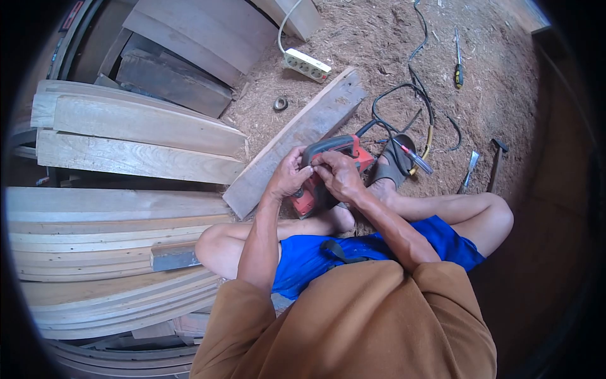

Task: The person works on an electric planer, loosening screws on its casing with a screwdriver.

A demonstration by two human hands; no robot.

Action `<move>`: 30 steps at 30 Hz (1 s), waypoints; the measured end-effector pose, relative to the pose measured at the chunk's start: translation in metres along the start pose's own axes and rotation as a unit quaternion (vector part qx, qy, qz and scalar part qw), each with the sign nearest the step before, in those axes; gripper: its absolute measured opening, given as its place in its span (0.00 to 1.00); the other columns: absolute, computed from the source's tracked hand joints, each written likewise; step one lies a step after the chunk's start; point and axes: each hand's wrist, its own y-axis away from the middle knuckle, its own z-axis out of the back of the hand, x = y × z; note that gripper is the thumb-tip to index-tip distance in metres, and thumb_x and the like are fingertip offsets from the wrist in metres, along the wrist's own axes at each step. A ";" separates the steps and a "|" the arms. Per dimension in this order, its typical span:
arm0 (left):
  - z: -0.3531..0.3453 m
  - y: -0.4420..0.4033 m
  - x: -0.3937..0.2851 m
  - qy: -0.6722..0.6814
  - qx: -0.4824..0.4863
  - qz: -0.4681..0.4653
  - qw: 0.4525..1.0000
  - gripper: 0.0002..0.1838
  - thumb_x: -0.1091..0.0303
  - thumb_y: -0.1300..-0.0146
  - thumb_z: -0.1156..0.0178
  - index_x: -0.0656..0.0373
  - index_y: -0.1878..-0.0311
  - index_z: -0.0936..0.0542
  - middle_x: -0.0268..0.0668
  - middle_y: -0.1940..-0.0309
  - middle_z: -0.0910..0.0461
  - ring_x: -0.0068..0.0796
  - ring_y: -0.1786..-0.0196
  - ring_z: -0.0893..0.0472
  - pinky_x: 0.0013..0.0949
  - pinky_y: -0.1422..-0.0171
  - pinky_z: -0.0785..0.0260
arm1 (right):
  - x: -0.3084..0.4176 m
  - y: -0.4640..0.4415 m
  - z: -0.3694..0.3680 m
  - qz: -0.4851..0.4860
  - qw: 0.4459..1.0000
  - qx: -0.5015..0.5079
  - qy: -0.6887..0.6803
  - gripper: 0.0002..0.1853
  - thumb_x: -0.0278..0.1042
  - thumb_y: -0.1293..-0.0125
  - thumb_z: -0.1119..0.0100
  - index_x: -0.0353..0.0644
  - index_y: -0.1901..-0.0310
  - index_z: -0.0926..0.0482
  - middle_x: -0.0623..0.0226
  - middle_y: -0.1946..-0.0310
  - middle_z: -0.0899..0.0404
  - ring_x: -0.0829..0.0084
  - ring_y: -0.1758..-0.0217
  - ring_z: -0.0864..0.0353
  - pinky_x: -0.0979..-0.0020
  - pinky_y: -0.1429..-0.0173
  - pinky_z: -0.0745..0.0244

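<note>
Shirt [360,316], power tool [303,203] under right hand [342,177]

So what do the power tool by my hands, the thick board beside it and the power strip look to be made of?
Power tool: probably hard plastic casing, red and black; its smooth, molded curves suggest that.
Thick board: wood, apparently unpainted, with a dull, stained gray-brown face.
Power strip: likely plastic, off-white, with a smooth, even casing around its sockets.

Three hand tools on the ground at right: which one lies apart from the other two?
The screwdriver with the yellow-and-black handle, up near the top. The flat-bladed tool and hammer lie close together lower down.
</note>
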 end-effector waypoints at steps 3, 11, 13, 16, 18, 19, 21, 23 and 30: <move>0.001 -0.001 -0.002 -0.001 0.007 -0.001 1.000 0.30 0.76 0.29 0.35 0.61 0.26 0.31 0.39 0.36 0.19 0.27 0.33 0.20 0.36 0.24 0.29 | 0.002 0.000 0.001 -0.020 1.000 0.004 -0.015 0.05 0.25 0.33 0.33 0.36 0.58 0.16 0.50 0.65 0.12 0.49 0.60 0.10 0.55 0.54 0.18; -0.002 -0.001 -0.013 0.023 0.018 0.026 0.999 0.31 0.79 0.29 0.36 0.65 0.24 0.31 0.39 0.35 0.20 0.27 0.32 0.21 0.36 0.23 0.30 | 0.006 -0.006 0.010 -0.110 0.992 0.067 -0.013 0.05 0.25 0.32 0.34 0.34 0.58 0.16 0.50 0.64 0.13 0.50 0.58 0.10 0.57 0.54 0.19; -0.002 0.000 -0.012 0.035 0.023 0.036 0.998 0.31 0.79 0.28 0.36 0.65 0.24 0.31 0.39 0.35 0.20 0.27 0.33 0.21 0.36 0.23 0.29 | 0.004 -0.005 0.008 -0.072 0.995 0.061 0.023 0.04 0.25 0.32 0.35 0.34 0.59 0.17 0.48 0.64 0.14 0.47 0.57 0.11 0.55 0.54 0.19; 0.000 -0.003 -0.006 0.022 0.023 0.017 0.999 0.31 0.75 0.27 0.34 0.65 0.24 0.32 0.39 0.36 0.19 0.26 0.35 0.19 0.34 0.28 0.25 | 0.004 -0.002 0.006 -0.059 0.997 0.042 0.039 0.04 0.26 0.31 0.36 0.34 0.59 0.17 0.47 0.64 0.14 0.43 0.56 0.12 0.51 0.54 0.20; 0.000 -0.002 -0.004 0.021 0.024 0.008 0.999 0.32 0.72 0.27 0.33 0.65 0.24 0.32 0.38 0.37 0.18 0.26 0.37 0.18 0.34 0.30 0.24 | 0.006 0.000 0.004 -0.069 0.997 0.036 0.027 0.05 0.27 0.31 0.36 0.34 0.59 0.18 0.47 0.65 0.14 0.42 0.56 0.13 0.49 0.53 0.21; 0.000 -0.002 -0.005 0.029 0.025 0.011 0.999 0.32 0.71 0.27 0.32 0.65 0.24 0.32 0.38 0.37 0.18 0.25 0.36 0.18 0.34 0.29 0.24 | 0.006 0.000 0.004 -0.077 0.996 0.041 0.027 0.05 0.27 0.30 0.36 0.34 0.59 0.19 0.46 0.65 0.15 0.41 0.56 0.13 0.48 0.53 0.21; 0.000 -0.002 -0.005 0.039 0.027 0.012 0.999 0.32 0.70 0.27 0.31 0.65 0.24 0.31 0.38 0.36 0.18 0.25 0.36 0.18 0.34 0.29 0.25 | 0.008 0.000 0.006 -0.093 0.994 0.050 0.025 0.06 0.28 0.29 0.37 0.34 0.57 0.20 0.45 0.65 0.15 0.40 0.57 0.13 0.47 0.53 0.21; 0.000 -0.003 -0.004 0.041 0.028 0.009 0.999 0.33 0.68 0.28 0.30 0.65 0.24 0.31 0.38 0.36 0.18 0.25 0.36 0.18 0.34 0.28 0.25 | 0.012 -0.001 0.007 -0.109 0.990 0.069 0.049 0.06 0.28 0.28 0.37 0.34 0.57 0.21 0.44 0.66 0.15 0.39 0.57 0.13 0.46 0.53 0.22; 0.002 -0.003 -0.004 0.048 0.028 0.014 0.998 0.32 0.74 0.28 0.32 0.65 0.24 0.30 0.37 0.36 0.18 0.25 0.36 0.18 0.34 0.28 0.25 | 0.011 -0.005 0.006 -0.106 0.989 0.081 0.069 0.07 0.30 0.27 0.39 0.34 0.57 0.23 0.42 0.67 0.16 0.38 0.58 0.14 0.44 0.53 0.23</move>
